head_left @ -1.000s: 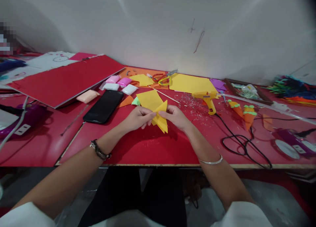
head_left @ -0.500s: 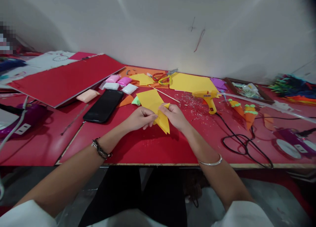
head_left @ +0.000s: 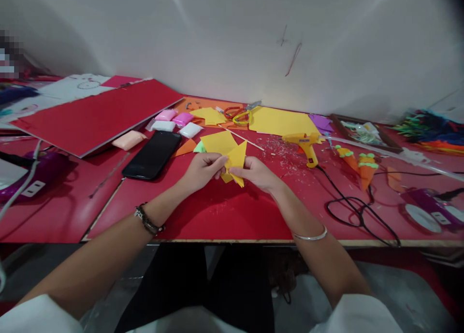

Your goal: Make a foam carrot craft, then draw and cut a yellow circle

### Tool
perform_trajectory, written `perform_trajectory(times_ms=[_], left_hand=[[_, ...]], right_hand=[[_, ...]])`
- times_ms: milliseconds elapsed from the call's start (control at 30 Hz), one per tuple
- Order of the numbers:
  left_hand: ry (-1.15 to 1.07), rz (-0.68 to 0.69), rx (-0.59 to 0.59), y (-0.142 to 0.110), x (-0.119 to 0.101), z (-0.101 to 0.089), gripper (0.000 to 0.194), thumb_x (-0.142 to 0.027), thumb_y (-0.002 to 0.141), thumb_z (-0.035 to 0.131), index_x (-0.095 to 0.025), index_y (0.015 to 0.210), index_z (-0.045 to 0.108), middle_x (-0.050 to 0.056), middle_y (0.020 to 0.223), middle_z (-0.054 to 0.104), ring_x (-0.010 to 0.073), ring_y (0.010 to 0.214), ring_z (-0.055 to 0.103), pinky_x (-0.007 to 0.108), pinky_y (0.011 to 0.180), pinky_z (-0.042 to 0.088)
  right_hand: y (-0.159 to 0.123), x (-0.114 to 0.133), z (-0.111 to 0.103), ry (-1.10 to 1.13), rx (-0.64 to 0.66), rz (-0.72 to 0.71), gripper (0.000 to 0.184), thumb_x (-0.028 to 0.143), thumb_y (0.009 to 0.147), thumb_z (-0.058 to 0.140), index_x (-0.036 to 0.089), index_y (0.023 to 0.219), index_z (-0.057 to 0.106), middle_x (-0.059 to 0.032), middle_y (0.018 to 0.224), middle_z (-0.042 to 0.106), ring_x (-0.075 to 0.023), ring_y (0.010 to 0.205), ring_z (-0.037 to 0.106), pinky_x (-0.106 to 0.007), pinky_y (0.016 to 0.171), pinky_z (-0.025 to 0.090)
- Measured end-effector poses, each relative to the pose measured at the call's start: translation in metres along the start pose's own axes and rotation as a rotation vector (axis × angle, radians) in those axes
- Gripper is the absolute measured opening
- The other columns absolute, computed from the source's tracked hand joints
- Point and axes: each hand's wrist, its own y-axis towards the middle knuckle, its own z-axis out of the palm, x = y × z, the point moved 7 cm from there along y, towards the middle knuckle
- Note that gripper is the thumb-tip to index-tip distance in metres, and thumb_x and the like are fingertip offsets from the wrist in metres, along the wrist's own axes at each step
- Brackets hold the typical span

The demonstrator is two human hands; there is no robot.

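Note:
Both hands hold a folded piece of yellow paper (head_left: 237, 157) above the near middle of the red table (head_left: 217, 217). My left hand (head_left: 203, 171) pinches its left side between thumb and fingers. From the right, my right hand (head_left: 259, 173) grips the lower part, thumb on top. The paper has pointed corners at top right and bottom. Just behind the hands lies a flat yellow sheet (head_left: 217, 141), partly covered by them. Beside that sheet are a light green lump (head_left: 199, 148) and an orange paper piece (head_left: 185, 148).
A black phone (head_left: 152, 155) and a slanted red board (head_left: 101, 113) are on the left. Several small packets (head_left: 190, 130) lie behind. Scissors (head_left: 242, 116) rest near the wall. Right are a yellow glue gun (head_left: 306, 144), its black cable (head_left: 357, 212) and orange carrot shapes (head_left: 367, 168).
The held yellow paper has been turned, and its broad pointed flap now stands up between the hands. My right hand has shifted slightly lower, and my left thumb now presses on the paper.

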Motion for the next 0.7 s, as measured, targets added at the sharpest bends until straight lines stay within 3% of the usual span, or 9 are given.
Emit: perform_trajectory(times_ms=[200,433,567,700], left_hand=[[0.026,0.004,-0.069,-0.001,0.001,-0.004,0.036,-0.033,0.082,0.042,-0.015,0.052,0.053,-0.003,0.043,0.047,0.006,0.043,0.042,0.018,0.048,0.034],[-0.049,-0.065,-0.146,0.0,0.006,-0.011,0.034,-0.032,0.081,0.042,-0.015,0.054,0.053,-0.003,0.041,0.044,0.0058,0.04,0.038,0.019,0.045,0.032],[-0.097,-0.062,-0.132,0.002,0.006,-0.01,0.032,-0.032,0.081,0.042,-0.015,0.054,0.049,-0.004,0.046,0.044,0.0054,0.043,0.039,0.018,0.045,0.032],[-0.118,-0.086,-0.1,0.003,0.007,-0.007,0.022,-0.033,0.079,0.047,-0.016,0.065,0.048,-0.005,0.05,0.043,0.0049,0.043,0.038,0.017,0.043,0.03]], right_hand=[[-0.005,0.004,0.008,-0.109,0.141,0.0,0.02,0.032,0.076,0.055,0.013,0.084,0.058,0.0019,0.061,0.06,-0.0014,0.035,0.037,-0.016,0.035,0.028],[-0.005,0.001,0.007,-0.149,0.13,0.026,0.018,0.031,0.074,0.057,0.013,0.076,0.059,0.0007,0.063,0.063,-0.001,0.034,0.039,-0.016,0.034,0.028],[-0.005,0.0,0.006,-0.189,0.114,0.049,0.021,0.031,0.076,0.054,0.012,0.072,0.06,-0.0006,0.062,0.064,-0.0012,0.032,0.039,-0.017,0.035,0.03],[-0.006,-0.004,0.009,-0.232,0.18,0.082,0.024,0.033,0.077,0.053,0.01,0.073,0.061,-0.0008,0.059,0.061,-0.0019,0.034,0.039,-0.017,0.038,0.033]])
